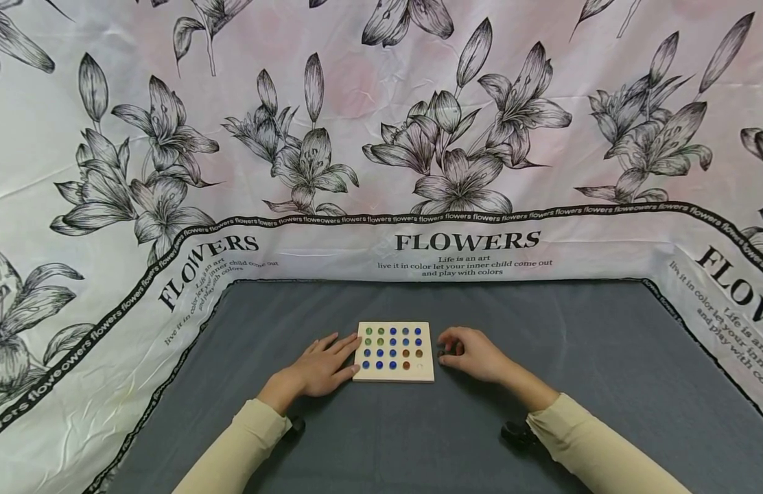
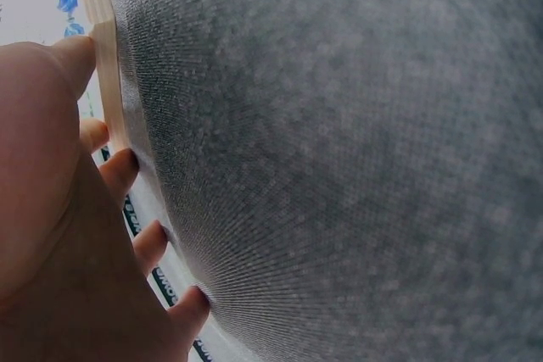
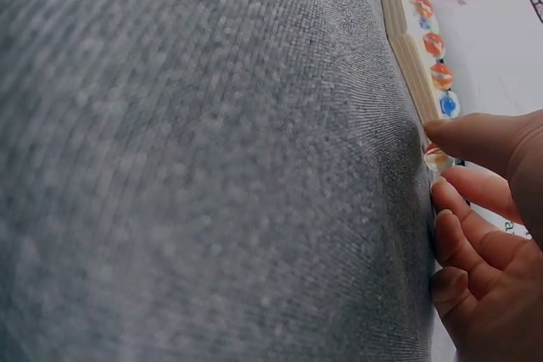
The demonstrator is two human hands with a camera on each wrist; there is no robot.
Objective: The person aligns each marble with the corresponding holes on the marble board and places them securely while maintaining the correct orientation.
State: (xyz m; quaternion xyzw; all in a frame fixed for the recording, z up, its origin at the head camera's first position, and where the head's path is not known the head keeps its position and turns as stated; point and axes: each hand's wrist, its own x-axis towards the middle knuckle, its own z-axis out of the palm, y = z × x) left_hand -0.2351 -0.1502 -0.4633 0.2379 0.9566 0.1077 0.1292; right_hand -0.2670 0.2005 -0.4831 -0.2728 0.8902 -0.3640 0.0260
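Left hand (image 1: 322,363) is lying flat, fingers straight, bracing the wooden board (image 1: 394,351) beside its fingertips. Right hand (image 1: 471,353) is pinching an orange marble (image 3: 438,158) by the board's other edge. Marble looks hard, slick, prone to rolling; fingertip pinch suits.

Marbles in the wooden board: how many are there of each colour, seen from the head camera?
Green marbles: 4
Blue marbles: 11
Orange marbles: 3
Total: 18 in the wooden board
Not counted: one marble at the right hand fingertips.
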